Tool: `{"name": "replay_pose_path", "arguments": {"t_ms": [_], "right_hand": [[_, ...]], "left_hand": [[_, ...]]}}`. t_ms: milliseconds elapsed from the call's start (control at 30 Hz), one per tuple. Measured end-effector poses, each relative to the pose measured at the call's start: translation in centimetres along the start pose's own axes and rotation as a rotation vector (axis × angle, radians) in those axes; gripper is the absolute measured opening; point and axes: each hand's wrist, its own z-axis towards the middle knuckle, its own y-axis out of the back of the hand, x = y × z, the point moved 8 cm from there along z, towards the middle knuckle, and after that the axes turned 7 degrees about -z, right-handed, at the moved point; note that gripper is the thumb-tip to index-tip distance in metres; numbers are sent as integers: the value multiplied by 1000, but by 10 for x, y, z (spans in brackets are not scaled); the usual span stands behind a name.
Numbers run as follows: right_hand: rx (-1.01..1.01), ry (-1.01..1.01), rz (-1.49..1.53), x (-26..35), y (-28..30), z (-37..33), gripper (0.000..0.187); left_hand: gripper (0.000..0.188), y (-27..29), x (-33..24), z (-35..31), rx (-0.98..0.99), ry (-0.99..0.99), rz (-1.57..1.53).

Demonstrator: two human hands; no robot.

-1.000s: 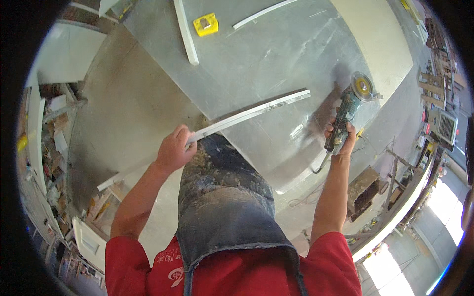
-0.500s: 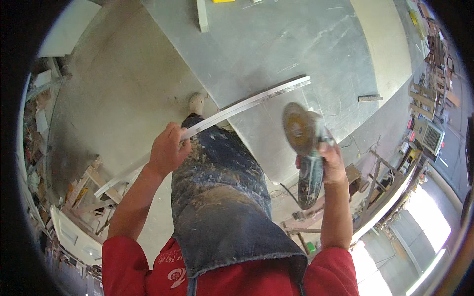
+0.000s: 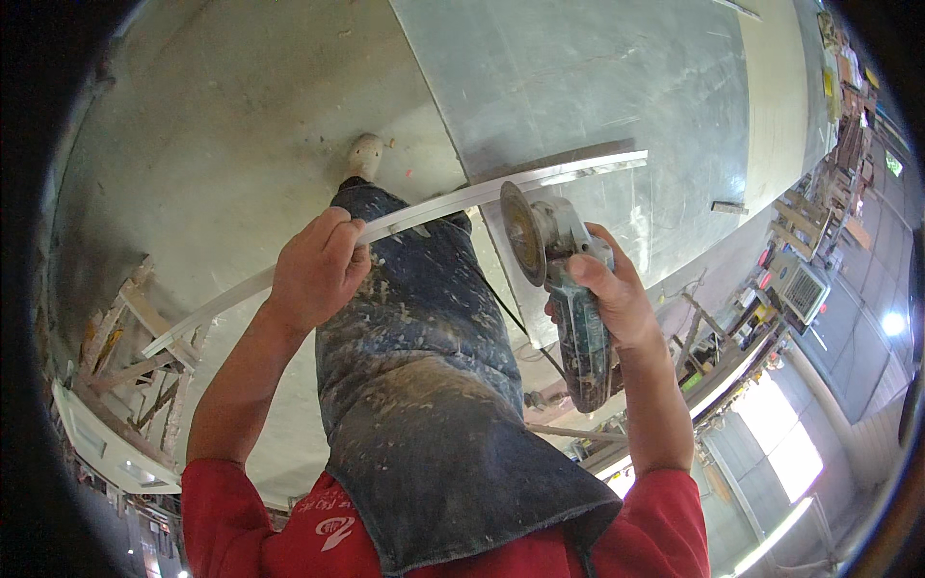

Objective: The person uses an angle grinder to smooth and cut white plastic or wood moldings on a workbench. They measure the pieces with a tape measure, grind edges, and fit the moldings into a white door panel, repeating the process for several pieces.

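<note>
A long pale metal strip (image 3: 511, 188) runs from the lower left to the upper right across my front. My left hand (image 3: 323, 258) is closed round it near its middle, and its far right end lies over the grey sheet-topped table (image 3: 578, 91). In my right hand (image 3: 617, 294) is an angle grinder (image 3: 581, 352), gripped by its dark green body with the thumb on top. The grinder's round disc (image 3: 523, 234) faces left, close below the strip; whether it touches cannot be told. A dark cord trails from the tool down beside my stained apron (image 3: 414, 385).
A short metal bar (image 3: 729, 207) lies near the table's right side. Wooden trestle pieces (image 3: 145, 318) stand at the left under the strip's end. An air-conditioner unit (image 3: 803, 289) and stacked timber are at the right. My shoe (image 3: 364, 156) is on the floor ahead.
The grinder has moved left toward the strip, its disc turning more edge-on. My left hand and the strip have shifted slightly, and my view has swung a little.
</note>
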Motion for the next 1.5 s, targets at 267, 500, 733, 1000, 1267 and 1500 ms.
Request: {"name": "replay_pose_path", "arguments": {"t_ms": [267, 500, 733, 1000, 1267, 1500], "right_hand": [[-13, -22, -32, -1, -4, 3, 88], [2, -25, -74, -1, -6, 6, 89], [13, -37, -57, -1, -9, 5, 86], [9, -25, -77, -4, -7, 7, 86], [16, -15, -94, 0, -10, 8, 87], [19, -34, -95, 2, -11, 8, 86]], "left_hand": [[37, -4, 1, -3, 11, -19, -3], [41, -2, -1, -3, 3, -33, -4], [43, -2, -2, -5, -15, -49, -2], [40, -3, -3, -3, -13, -49, -2], [40, -3, -5, -4, -26, -60, 10], [40, -5, -4, -6, -4, -39, -22]]}}
